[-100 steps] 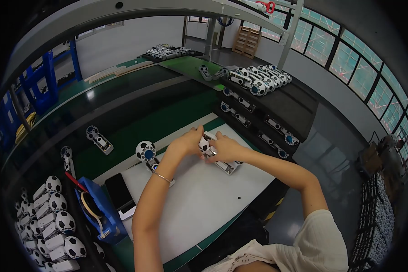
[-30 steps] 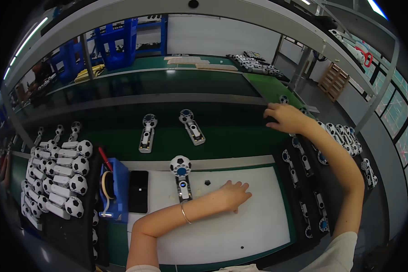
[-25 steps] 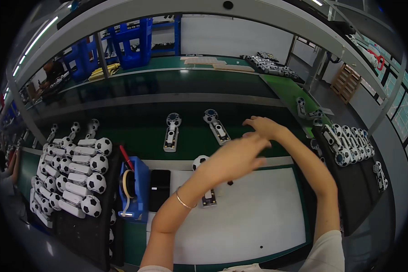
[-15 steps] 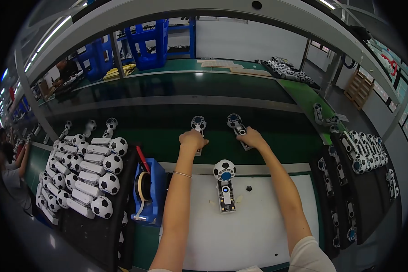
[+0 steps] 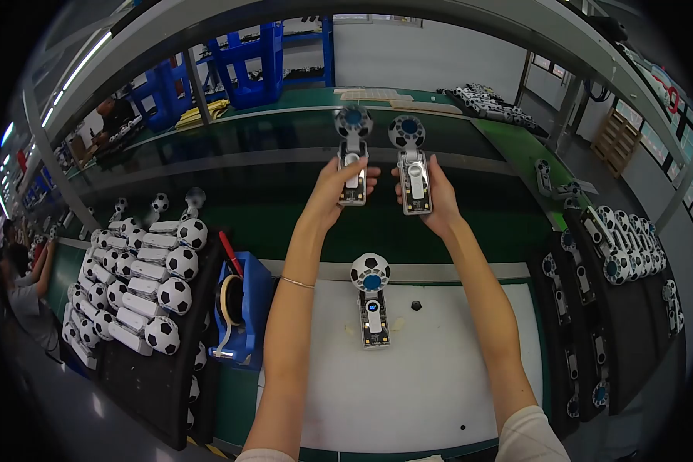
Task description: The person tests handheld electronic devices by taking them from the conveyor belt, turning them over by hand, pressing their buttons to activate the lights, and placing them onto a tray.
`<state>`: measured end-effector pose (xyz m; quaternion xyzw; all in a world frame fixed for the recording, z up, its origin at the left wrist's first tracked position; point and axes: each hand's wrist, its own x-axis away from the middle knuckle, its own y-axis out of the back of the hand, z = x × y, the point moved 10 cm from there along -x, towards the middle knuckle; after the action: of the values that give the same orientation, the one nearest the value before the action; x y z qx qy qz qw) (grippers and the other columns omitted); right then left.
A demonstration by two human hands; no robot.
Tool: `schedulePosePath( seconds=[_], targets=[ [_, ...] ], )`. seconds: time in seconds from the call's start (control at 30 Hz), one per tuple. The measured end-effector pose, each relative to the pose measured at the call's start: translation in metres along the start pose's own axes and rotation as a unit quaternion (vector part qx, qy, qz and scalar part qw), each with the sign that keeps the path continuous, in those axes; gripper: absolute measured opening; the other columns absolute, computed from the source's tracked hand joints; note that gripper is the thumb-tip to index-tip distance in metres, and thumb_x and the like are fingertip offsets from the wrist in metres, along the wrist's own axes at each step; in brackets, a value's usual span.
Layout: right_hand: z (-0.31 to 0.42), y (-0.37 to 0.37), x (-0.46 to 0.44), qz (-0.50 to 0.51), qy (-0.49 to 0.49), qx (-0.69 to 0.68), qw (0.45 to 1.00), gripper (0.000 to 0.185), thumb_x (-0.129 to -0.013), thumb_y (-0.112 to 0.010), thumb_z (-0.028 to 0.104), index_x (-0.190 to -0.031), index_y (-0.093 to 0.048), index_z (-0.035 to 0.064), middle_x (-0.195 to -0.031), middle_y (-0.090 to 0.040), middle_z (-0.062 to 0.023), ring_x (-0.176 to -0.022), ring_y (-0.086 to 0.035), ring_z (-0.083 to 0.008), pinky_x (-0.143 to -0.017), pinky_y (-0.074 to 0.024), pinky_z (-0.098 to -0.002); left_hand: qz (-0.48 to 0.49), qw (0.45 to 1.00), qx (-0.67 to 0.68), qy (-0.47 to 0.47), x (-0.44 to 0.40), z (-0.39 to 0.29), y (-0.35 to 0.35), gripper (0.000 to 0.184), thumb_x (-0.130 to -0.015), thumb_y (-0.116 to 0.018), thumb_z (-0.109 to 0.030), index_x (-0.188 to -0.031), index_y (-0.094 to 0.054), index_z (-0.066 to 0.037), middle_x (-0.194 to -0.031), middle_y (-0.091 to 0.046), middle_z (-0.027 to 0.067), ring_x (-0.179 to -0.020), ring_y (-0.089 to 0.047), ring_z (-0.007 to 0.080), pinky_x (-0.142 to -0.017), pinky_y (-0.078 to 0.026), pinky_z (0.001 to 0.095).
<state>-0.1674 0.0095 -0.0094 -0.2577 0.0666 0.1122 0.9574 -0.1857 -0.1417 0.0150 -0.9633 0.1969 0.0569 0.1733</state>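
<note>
My left hand (image 5: 337,185) is closed round the body of a device with a football-patterned round head (image 5: 353,165), its thumb across the front. Beside it, my right hand (image 5: 441,197) grips a similar device (image 5: 414,177) by its right side. Both are raised upright over the dark green belt, apart from each other, their open bodies showing circuit parts. Nearer to me, a third device (image 5: 374,316) lies on the white mat (image 5: 431,369), its football head toward the belt. A small black pentagon piece (image 5: 416,306) lies to its right.
At the left, football-headed devices (image 5: 150,277) fill a black tray beside a blue tape dispenser (image 5: 250,308) with a red-handled tool (image 5: 231,254). More devices (image 5: 624,239) lie on stacked black trays at the right. Other people (image 5: 27,281) are at the far left.
Both hands have lifted the two devices off the belt, which lay there half a second ago, and hold them upright. The view has shifted slightly.
</note>
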Motion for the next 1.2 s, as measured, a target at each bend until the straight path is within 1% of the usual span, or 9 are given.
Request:
schedulePosePath(
  seconds=[0.1, 0.2, 0.3, 0.5, 0.6, 0.67, 0.77, 0.87, 1.2],
  targets=[
    [0.050, -0.050, 0.025, 0.031, 0.094, -0.036, 0.994, 0.048, -0.101, -0.024, 0.038, -0.118, -0.052, 0.0033, -0.105, -0.061, -0.0118, -0.078, -0.059, -0.0177, -0.069, -0.0516, -0.0312, 0.023, 0.995, 0.035, -0.090, 0.015, -0.048, -0.030, 0.032, -0.095, -0.050, -0.028, -0.117, -0.050, -0.005, -0.108, -0.063, 0.0157, -0.083, -0.063, 0.0148, -0.067, -0.056, 0.0255],
    [0.078, -0.084, 0.050, 0.055, 0.137, -0.061, 0.987, 0.049, -0.102, -0.023, 0.038, -0.119, -0.051, 0.0007, -0.105, -0.060, -0.0118, -0.077, -0.058, -0.0179, -0.068, -0.0507, -0.0308, 0.041, 0.976, 0.123, -0.174, 0.039, -0.084, -0.046, 0.053, -0.101, -0.022, -0.043, -0.121, -0.051, -0.003, -0.113, -0.062, 0.0133, -0.083, -0.062, 0.0160, -0.068, -0.055, 0.0294],
    [0.095, -0.110, 0.073, 0.089, 0.160, -0.067, 0.981, 0.054, -0.101, -0.022, 0.040, -0.122, -0.048, -0.0024, -0.106, -0.058, -0.0129, -0.079, -0.055, -0.0196, -0.070, -0.0484, -0.0314, 0.131, 0.953, 0.216, -0.164, 0.052, -0.094, -0.063, 0.053, -0.101, -0.022, -0.042, -0.125, -0.048, -0.003, -0.114, -0.061, 0.0143, -0.088, -0.061, 0.0173, -0.071, -0.055, 0.0299],
    [0.119, -0.116, 0.099, 0.129, 0.214, -0.066, 0.966, 0.055, -0.101, -0.021, 0.042, -0.127, -0.044, -0.0012, -0.113, -0.054, -0.0149, -0.085, -0.052, -0.0217, -0.073, -0.0459, -0.0339, 0.210, 0.929, 0.258, -0.164, 0.075, -0.110, -0.090, 0.050, -0.102, -0.022, -0.037, -0.135, -0.038, -0.003, -0.118, -0.056, 0.0163, -0.100, -0.060, 0.0224, -0.080, -0.056, 0.0348],
    [0.124, -0.122, 0.102, 0.171, 0.216, -0.066, 0.959, 0.055, -0.101, -0.021, 0.042, -0.128, -0.043, 0.0000, -0.117, -0.052, -0.0156, -0.088, -0.051, -0.0219, -0.073, -0.0455, -0.0343, 0.219, 0.934, 0.229, -0.166, 0.081, -0.110, -0.099, 0.052, -0.102, -0.021, -0.038, -0.135, -0.039, -0.002, -0.118, -0.056, 0.0168, -0.101, -0.060, 0.0223, -0.081, -0.056, 0.0352],
    [0.125, -0.119, 0.102, 0.140, 0.218, -0.076, 0.963, 0.060, -0.101, -0.019, 0.044, -0.126, -0.046, -0.0039, -0.104, -0.062, -0.0152, -0.083, -0.062, -0.0190, -0.074, -0.0534, -0.0296, 0.209, 0.941, 0.215, -0.160, 0.082, -0.108, -0.103, 0.052, -0.102, -0.021, -0.038, -0.134, -0.040, -0.002, -0.118, -0.056, 0.0168, -0.100, -0.061, 0.0218, -0.080, -0.057, 0.0347],
    [0.123, -0.111, 0.100, 0.119, 0.212, -0.068, 0.968, 0.062, -0.100, -0.019, 0.045, -0.125, -0.047, -0.0042, -0.099, -0.063, -0.0150, -0.086, -0.063, -0.0181, -0.076, -0.0542, -0.0292, 0.175, 0.952, 0.201, -0.148, 0.084, -0.105, -0.108, 0.053, -0.102, -0.021, -0.039, -0.130, -0.044, 0.000, -0.113, -0.060, 0.0162, -0.095, -0.063, 0.0204, -0.077, -0.057, 0.0321],
    [0.118, -0.108, 0.097, 0.145, 0.186, -0.076, 0.969, 0.064, -0.099, -0.023, 0.049, -0.123, -0.046, -0.0056, -0.099, -0.058, -0.0127, -0.090, -0.057, -0.0196, -0.079, -0.0500, -0.0313, 0.187, 0.952, 0.186, -0.152, 0.086, -0.104, -0.116, 0.056, -0.101, -0.021, -0.041, -0.124, -0.048, 0.003, -0.103, -0.063, 0.0144, -0.086, -0.065, 0.0202, -0.075, -0.057, 0.0304],
    [0.118, -0.110, 0.097, 0.164, 0.168, -0.099, 0.967, 0.067, -0.098, -0.023, 0.052, -0.123, -0.045, -0.0073, -0.095, -0.057, -0.0136, -0.090, -0.056, -0.0210, -0.079, -0.0487, -0.0313, 0.173, 0.957, 0.196, -0.128, 0.085, -0.098, -0.116, 0.057, -0.101, -0.020, -0.041, -0.121, -0.051, 0.003, -0.095, -0.065, 0.0134, -0.082, -0.065, 0.0198, -0.074, -0.057, 0.0290]
  ],
)
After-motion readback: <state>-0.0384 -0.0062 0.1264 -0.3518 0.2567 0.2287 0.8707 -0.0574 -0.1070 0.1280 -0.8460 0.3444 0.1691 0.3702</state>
